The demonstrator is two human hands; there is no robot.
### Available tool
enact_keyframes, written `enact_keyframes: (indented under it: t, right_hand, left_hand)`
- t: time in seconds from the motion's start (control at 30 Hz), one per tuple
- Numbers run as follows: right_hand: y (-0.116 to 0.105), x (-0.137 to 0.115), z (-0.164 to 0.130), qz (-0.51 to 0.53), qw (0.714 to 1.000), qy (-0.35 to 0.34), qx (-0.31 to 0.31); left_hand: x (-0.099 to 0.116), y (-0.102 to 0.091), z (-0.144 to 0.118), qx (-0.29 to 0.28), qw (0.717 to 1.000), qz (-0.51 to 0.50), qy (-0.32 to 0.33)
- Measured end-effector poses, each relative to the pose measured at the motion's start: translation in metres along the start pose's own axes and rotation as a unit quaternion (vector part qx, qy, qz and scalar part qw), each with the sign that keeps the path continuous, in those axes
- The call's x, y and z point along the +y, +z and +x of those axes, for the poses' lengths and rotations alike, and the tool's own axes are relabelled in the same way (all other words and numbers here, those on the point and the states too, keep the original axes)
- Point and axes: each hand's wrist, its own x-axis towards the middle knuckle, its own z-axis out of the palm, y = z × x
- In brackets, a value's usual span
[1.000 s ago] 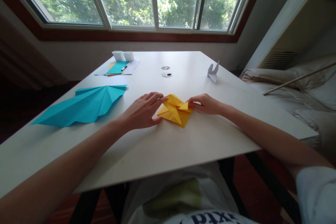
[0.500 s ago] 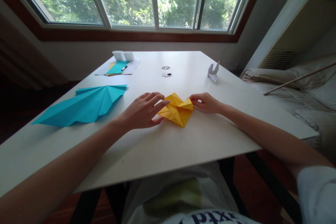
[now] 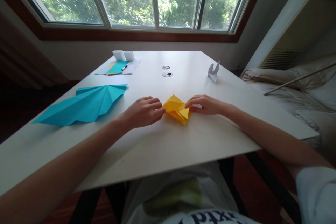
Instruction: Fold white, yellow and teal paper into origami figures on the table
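The yellow paper (image 3: 177, 109) has drawn in from the spread shape of a second ago into a narrower, bunched fold, so a collapse looks under way. It lies on the table (image 3: 183, 147), pinched at either side: left hand (image 3: 141, 112) and right hand (image 3: 207, 105), fingers closed on it. Left of the yellow paper lies one blue folded sheet (image 3: 84, 105); beyond it stands one white paper figure (image 3: 213, 71).

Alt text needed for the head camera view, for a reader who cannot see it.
Two bare hands, left hand and right hand, pinch opposite sides of a folded yellow paper on a white table. A large pleated blue paper lies left; a small white paper figure stands beyond, under a window.
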Motion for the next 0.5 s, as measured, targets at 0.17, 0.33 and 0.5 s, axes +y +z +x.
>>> enact_keyframes:
  t: [0.17, 0.33, 0.5]
  right_hand:
    - [-0.0021, 0.0001, -0.0019, -0.008, 0.999, -0.026, -0.018]
    - [-0.0014, -0.0024, -0.0023, -0.030, 0.999, -0.019, -0.017]
    - [0.0031, -0.0010, 0.0000, -0.053, 0.998, 0.003, 0.034]
  left_hand:
    - [0.0013, -0.0008, 0.0022, 0.003, 1.000, 0.011, -0.001]
    - [-0.0002, 0.0002, 0.0008, 0.037, 0.999, 0.001, -0.031]
    - [-0.0024, 0.0023, -0.0022, 0.067, 0.991, -0.061, -0.102]
